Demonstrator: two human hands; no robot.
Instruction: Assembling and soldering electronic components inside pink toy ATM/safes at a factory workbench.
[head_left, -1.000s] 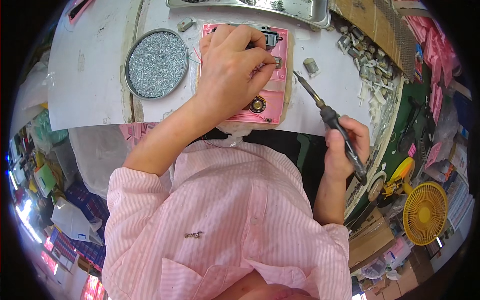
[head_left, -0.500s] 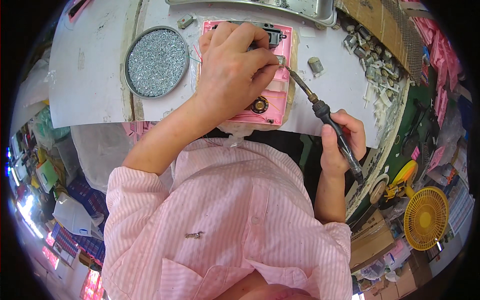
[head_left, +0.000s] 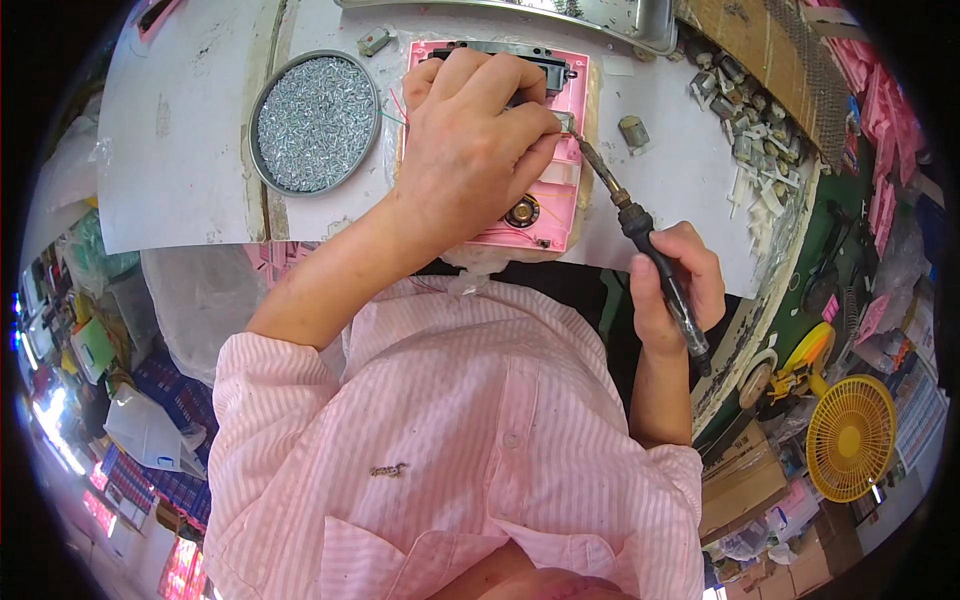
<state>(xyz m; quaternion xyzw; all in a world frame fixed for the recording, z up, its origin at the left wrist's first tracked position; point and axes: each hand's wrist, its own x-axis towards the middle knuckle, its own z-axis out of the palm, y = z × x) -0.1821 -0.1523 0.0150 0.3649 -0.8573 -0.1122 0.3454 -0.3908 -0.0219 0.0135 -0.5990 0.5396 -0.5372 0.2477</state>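
A: What takes up the most room?
B: A white-topped worktable [head_left: 190, 120], bearing an open, rectangular pink plastic casing [head_left: 567, 198] near its front edge.

A: And the hands?
B: A worker's left hand [head_left: 475, 140] arches over the casing, fingers bent, thumb and index tips close together; whether they pinch anything cannot be told. The right hand [head_left: 682, 288] has its fingers wrapped around the black handle of a slim soldering iron [head_left: 637, 228].

A: The smaller items?
B: A round grey dish [head_left: 254, 130] left of the casing; a stubby grey metal motor [head_left: 633, 132] loose at its right; a round black speaker-like disc [head_left: 522, 211] inside it.

A: Smaller yet?
B: A silvery metal part [head_left: 565, 122] in the casing, beside the left fingertips, the iron's tip at its edge. Tiny silvery pieces [head_left: 315, 125] fill the dish.
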